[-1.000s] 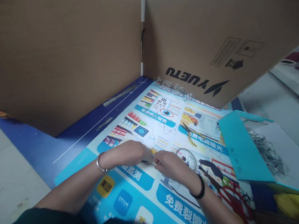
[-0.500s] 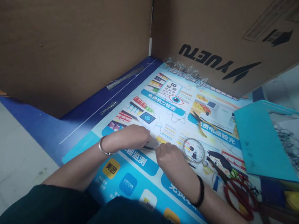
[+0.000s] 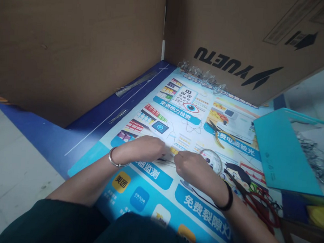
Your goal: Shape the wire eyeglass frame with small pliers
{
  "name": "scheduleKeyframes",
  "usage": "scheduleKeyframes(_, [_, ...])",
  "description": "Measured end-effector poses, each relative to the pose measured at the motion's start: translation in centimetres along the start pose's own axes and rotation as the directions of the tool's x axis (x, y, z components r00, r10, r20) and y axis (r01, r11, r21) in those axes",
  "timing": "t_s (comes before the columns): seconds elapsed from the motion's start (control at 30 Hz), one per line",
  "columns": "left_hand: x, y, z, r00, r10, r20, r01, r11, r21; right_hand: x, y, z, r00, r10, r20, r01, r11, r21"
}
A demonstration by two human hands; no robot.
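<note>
Over the poster [image 3: 188,137]; left hand [image 3: 149,149], right hand [image 3: 193,167] (knuckles up); both curled, close.

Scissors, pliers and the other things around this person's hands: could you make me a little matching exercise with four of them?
1. Scissors
2. Pliers
3. Turquoise container
4. Silver bangle

A. Has tangled thin strands in it
B. Worn just behind the left hand
C. Yellow handles
D. Red handles

Pairs: 1-D, 2-C, 3-A, 4-B
</note>
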State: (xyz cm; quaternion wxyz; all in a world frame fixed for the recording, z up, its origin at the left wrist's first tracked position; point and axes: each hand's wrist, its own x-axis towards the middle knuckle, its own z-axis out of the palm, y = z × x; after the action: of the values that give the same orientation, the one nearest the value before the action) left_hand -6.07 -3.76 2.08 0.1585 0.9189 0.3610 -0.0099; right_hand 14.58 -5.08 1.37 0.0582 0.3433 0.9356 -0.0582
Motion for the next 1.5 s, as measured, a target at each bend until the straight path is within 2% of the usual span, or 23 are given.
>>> scheduleKeyframes(0.17, [0.0,0.4,-0.7,0.998,0.051,0.036,-0.051,0.999,-0.001,-0.1,0.3,-0.4,1.000,-0.006,0.004,0.006,0.998,0.063])
scheduleKeyframes(0.33, [-0.2,0.4,-0.5,0.998,0.065,0.010,-0.065,0.998,0.000,-0.1,0.7,-0.5,0.999,0.039,0.008,-0.039,0.993,0.116])
scheduleKeyframes(0.4, [-0.2,0.6,-0.4,0.998,0.063,-0.030,-0.062,0.997,0.038,0.0,0.9,-0.7,0.999,0.045,0.015,-0.047,0.989,0.144])
scheduleKeyframes(0.57, [0.1,1.4,-0.6,0.976,0.070,-0.208,-0.033,0.984,0.176,0.3,1.0,-1.0,0.995,0.100,0.013,-0.101,0.977,0.186])
scheduleKeyframes(0.7, [0.5,1.7,-0.4,0.962,0.077,-0.262,-0.022,0.978,0.206,0.5,0.8,-1.1,0.990,0.142,0.014,-0.143,0.970,0.198])
scheduleKeyframes(0.87, [0.7,2.0,-0.3,0.956,0.058,-0.287,0.009,0.974,0.227,0.6,0.8,-1.3,0.981,0.193,0.034,-0.196,0.961,0.192])
scheduleKeyframes(1.17, [1.4,2.2,0.0,0.952,0.051,-0.302,0.031,0.965,0.262,0.8,0.8,-0.6,0.970,0.241,-0.031,-0.236,0.966,0.107])
scheduleKeyframes(1.37, [1.5,2.6,0.2,0.959,0.017,-0.284,0.064,0.959,0.276,0.9,0.6,-0.3,0.957,0.285,-0.051,-0.277,0.953,0.125])
scheduleKeyframes(1.5, [1.4,3.0,0.1,0.960,-0.035,-0.278,0.114,0.955,0.274,1.0,0.5,-0.2,0.941,0.331,-0.066,-0.312,0.928,0.203])
